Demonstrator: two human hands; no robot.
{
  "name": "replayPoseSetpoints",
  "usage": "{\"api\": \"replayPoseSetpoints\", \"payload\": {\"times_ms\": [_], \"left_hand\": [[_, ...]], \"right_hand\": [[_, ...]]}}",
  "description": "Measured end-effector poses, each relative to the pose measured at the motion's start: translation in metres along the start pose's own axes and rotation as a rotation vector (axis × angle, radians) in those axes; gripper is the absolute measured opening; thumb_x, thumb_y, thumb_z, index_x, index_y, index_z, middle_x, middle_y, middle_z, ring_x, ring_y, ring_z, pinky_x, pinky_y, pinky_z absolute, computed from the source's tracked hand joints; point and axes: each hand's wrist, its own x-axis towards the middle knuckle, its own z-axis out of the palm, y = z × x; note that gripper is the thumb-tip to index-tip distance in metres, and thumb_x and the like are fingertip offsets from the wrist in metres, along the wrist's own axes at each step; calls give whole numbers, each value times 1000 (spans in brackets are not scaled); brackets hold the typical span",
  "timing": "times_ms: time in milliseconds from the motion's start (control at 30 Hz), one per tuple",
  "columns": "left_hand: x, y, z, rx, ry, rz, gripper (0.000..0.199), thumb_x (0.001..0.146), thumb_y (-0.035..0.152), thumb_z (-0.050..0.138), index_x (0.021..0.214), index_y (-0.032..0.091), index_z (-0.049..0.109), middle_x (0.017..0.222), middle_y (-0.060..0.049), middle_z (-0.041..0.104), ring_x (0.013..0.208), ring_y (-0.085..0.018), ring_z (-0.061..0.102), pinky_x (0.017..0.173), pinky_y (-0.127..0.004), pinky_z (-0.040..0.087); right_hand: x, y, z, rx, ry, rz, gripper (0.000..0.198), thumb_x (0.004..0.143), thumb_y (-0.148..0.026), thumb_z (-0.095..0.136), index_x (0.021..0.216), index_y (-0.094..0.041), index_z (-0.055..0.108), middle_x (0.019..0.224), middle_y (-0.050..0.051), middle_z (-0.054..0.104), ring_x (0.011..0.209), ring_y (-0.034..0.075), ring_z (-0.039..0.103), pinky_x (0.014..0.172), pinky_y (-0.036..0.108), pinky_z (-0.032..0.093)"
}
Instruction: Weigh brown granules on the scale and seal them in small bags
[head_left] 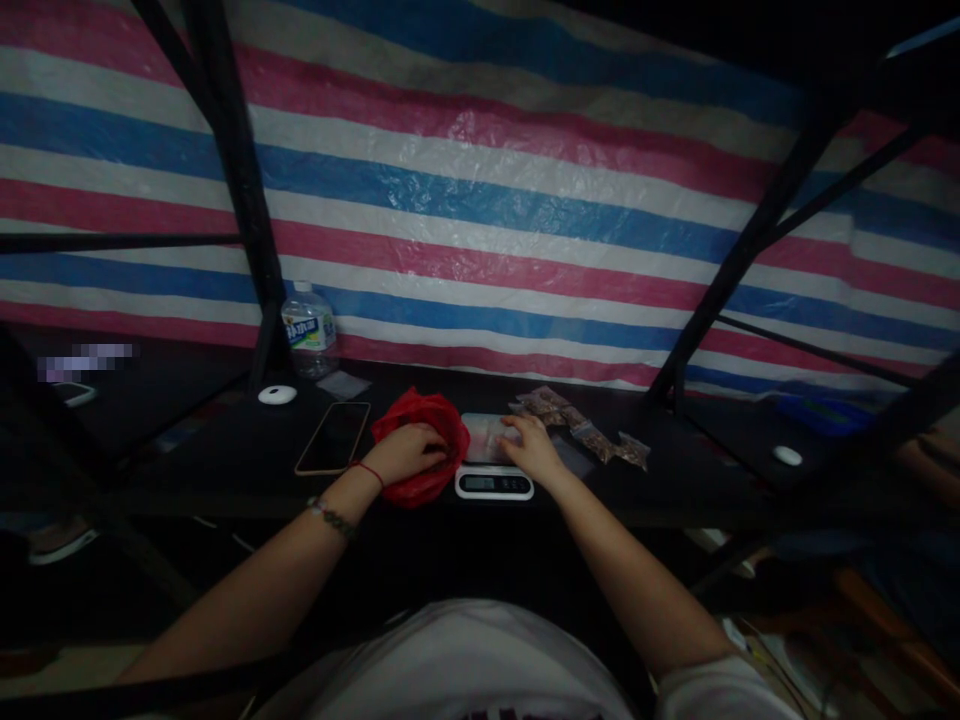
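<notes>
My left hand [412, 452] reaches into the open mouth of a crumpled red plastic bag [424, 490]. Its fingers are curled together and the tips are hidden, so what they hold does not show. On a small kitchen scale [495, 484] with a white-rimmed display, my right hand [529, 446] pinches a small clear plastic bag [501, 440] over the plate. Behind and right of that hand lie several small clear packets [592, 437] filled with brown bits. A flat empty-looking plastic bag [574, 458] rests beside the scale.
Left of the red bag lies a phone [333, 438]. A clear labelled bottle [309, 330] stands behind it, near a white oval object [277, 395]. Dark metal posts [244, 190] flank the black table, with striped sheeting [480, 200] behind. Another white oval object [787, 456] lies far right.
</notes>
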Motion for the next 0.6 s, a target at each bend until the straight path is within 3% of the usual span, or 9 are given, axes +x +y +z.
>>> {"api": "replayPoseSetpoints", "payload": {"times_ms": [100, 333, 467, 600], "left_hand": [[-4, 0, -9, 17, -6, -64, 30, 84, 29, 49, 102, 20, 71, 106, -8, 69, 101, -22, 60, 92, -31, 42], [-12, 2, -23, 71, -200, -213, 33, 76, 40, 59, 102, 21, 70, 102, -8, 70, 90, -22, 63, 80, -28, 45], [-10, 1, -17, 93, -192, -249, 33, 75, 42, 61, 99, 20, 71, 98, -9, 70, 88, -23, 63, 80, -30, 45], [-5, -2, -8, 87, -141, -216, 27, 74, 33, 62, 95, 20, 72, 96, -9, 70, 87, -22, 63, 80, -29, 45]], "right_hand": [[-2, -1, -2, 12, 22, 1, 34, 77, -32, 63, 108, -18, 65, 111, 10, 65, 113, 26, 51, 102, 42, 35], [-2, -10, -2, 123, 103, 22, 29, 71, -25, 66, 99, -16, 63, 101, 8, 66, 99, 21, 59, 92, 37, 45], [-1, -29, -5, 197, 135, -27, 29, 70, -26, 67, 97, -18, 61, 96, 6, 67, 93, 20, 62, 89, 37, 47], [-7, -57, -4, 301, 44, -122, 36, 70, -23, 66, 105, -17, 60, 101, 7, 66, 93, 19, 62, 83, 33, 51]]}}
